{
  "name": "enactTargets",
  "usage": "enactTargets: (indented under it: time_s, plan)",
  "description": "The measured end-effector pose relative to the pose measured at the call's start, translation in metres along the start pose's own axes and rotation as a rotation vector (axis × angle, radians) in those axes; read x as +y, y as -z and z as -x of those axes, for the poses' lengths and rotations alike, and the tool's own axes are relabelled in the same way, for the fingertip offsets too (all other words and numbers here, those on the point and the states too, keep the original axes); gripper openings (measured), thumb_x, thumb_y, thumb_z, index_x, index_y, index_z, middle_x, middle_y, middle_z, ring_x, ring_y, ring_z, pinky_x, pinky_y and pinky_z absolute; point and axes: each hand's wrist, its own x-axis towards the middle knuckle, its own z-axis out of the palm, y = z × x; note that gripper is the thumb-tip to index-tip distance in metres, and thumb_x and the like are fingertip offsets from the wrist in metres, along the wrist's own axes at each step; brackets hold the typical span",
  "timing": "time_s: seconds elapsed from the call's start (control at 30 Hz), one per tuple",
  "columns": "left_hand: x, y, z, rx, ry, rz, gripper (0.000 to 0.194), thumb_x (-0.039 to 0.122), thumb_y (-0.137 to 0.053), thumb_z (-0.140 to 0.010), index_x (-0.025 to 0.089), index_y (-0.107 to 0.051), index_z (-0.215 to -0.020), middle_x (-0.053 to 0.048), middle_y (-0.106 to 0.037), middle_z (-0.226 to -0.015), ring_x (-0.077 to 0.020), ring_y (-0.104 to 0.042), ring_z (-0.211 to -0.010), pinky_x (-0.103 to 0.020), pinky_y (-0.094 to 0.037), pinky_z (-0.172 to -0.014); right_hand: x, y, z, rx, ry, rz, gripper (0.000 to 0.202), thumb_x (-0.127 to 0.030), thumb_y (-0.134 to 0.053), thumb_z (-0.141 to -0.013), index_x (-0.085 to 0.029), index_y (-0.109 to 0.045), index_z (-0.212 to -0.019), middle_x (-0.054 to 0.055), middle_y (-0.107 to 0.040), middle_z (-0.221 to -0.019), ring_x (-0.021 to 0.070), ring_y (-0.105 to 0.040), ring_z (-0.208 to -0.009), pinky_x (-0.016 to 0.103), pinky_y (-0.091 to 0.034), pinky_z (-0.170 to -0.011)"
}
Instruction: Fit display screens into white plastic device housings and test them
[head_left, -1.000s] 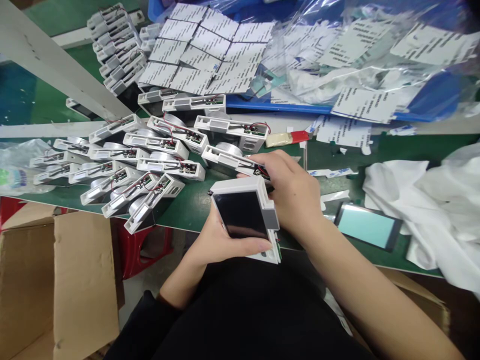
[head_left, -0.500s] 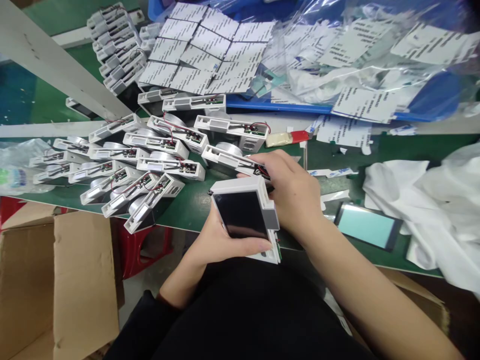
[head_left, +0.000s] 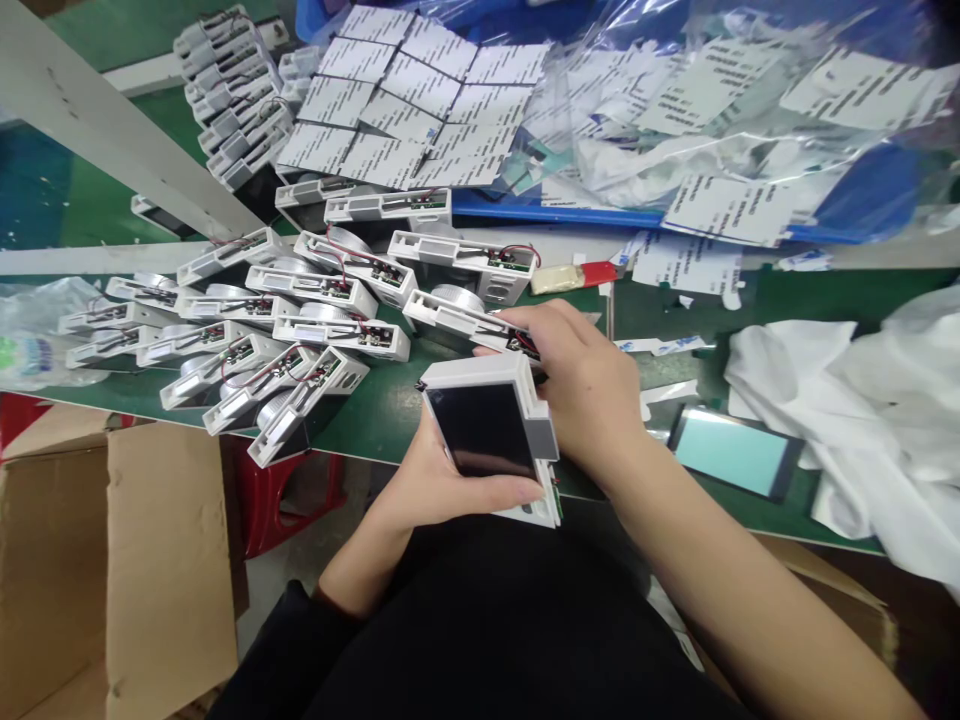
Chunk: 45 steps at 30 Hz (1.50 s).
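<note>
My left hand (head_left: 442,480) is wrapped round a white device housing with a dark screen (head_left: 484,425), its thumb lying across the lower edge. The screen tilts up toward me, and a strip of green circuit board shows on the right side. Just beyond it, my right hand (head_left: 589,385) grips the right end of a second white housing (head_left: 450,315), which has a ribbed silver dial and red wires. That housing rests on the green bench; some of my right fingers are hidden behind the held device.
Several similar white housings (head_left: 322,290) stand in rows to the left. White printed cards (head_left: 409,95) and a blue tray (head_left: 885,195) of plastic bags lie at the back. At right are a loose screen panel (head_left: 735,455) and white cloth (head_left: 795,370). A cardboard box (head_left: 169,560) stands below left.
</note>
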Motion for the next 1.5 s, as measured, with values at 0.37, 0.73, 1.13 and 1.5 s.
enactTargets:
  time_s: [0.37,0.73,1.13,1.5]
  plan:
    - [0.002,0.000,0.002,0.005,0.049,0.029,0.086,0.015,-0.096,-0.061,0.024,-0.043,-0.129,-0.010,-0.070,-0.139,-0.0359,-0.076,-0.117,-0.044,-0.070,-0.090,-0.001,-0.001,0.000,0.008,0.005,-0.001,0.022,-0.038,-0.060,-0.101,-0.021,-0.068,-0.112,0.008,-0.071,-0.099,0.0241,-0.068,-0.084,0.030,-0.039,-0.058]
    - [0.000,0.000,-0.002,0.013,-0.021,-0.042,0.086,0.020,-0.098,-0.059,0.023,-0.045,-0.127,-0.012,-0.068,-0.142,-0.0393,-0.067,-0.132,-0.044,-0.069,-0.092,-0.001,0.001,-0.002,-0.034,-0.024,-0.012,0.024,-0.040,-0.058,-0.100,-0.022,-0.067,-0.114,0.008,-0.070,-0.102,0.0245,-0.067,-0.086,0.029,-0.038,-0.057]
    - [0.001,0.000,0.000,0.046,0.019,-0.081,0.103,0.032,-0.103,-0.054,0.023,-0.046,-0.138,-0.013,-0.069,-0.139,-0.0399,-0.072,-0.123,-0.046,-0.069,-0.088,-0.004,0.002,-0.002,-0.027,-0.034,-0.012,0.024,-0.039,-0.058,-0.100,-0.022,-0.069,-0.112,0.008,-0.072,-0.099,0.0255,-0.069,-0.085,0.029,-0.038,-0.057]
    - [-0.001,0.007,0.005,0.005,0.090,-0.112,0.103,0.036,-0.104,-0.053,0.022,-0.049,-0.140,-0.011,-0.079,-0.115,-0.0346,-0.082,-0.089,-0.046,-0.071,-0.076,-0.006,0.018,-0.006,0.190,-0.298,-0.566,0.015,-0.042,-0.062,-0.099,-0.028,-0.067,-0.102,0.004,-0.073,-0.092,0.0249,-0.068,-0.081,0.040,-0.053,-0.073]
